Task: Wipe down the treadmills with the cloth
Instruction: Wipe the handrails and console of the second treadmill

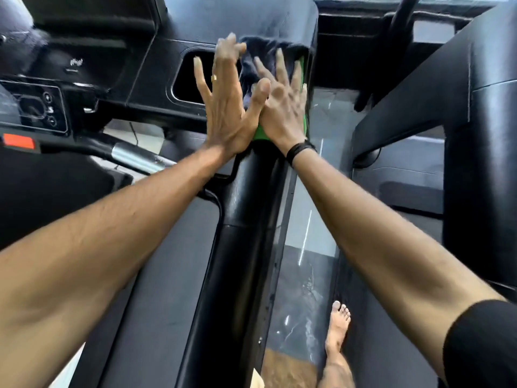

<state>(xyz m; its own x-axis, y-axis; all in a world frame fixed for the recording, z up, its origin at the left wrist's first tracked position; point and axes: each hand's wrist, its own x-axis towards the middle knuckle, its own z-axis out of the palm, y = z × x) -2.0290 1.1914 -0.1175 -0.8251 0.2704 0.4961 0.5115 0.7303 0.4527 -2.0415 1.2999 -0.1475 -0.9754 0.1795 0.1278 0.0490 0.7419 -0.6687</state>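
A dark cloth (pixel 256 56) with a green edge lies bunched against the black upright post (pixel 246 219) of the treadmill, just below its console. My left hand (pixel 226 107) lies flat with straight spread fingers on the cloth's left side, a ring on one finger. Beside it, my right hand (pixel 282 105) presses flat on the cloth's right side, fingers straight and pointing up. The two thumbs overlap. Most of the cloth is hidden under the hands; its green edge (pixel 261 134) shows below the palms.
The console's control panel (pixel 42 107), a red tab (pixel 18 141) and a metal handlebar (pixel 134 156) are at left. A second treadmill's black frame (pixel 461 113) stands at right. Between the machines is a marble floor strip (pixel 302 275) with my bare foot (pixel 337 329).
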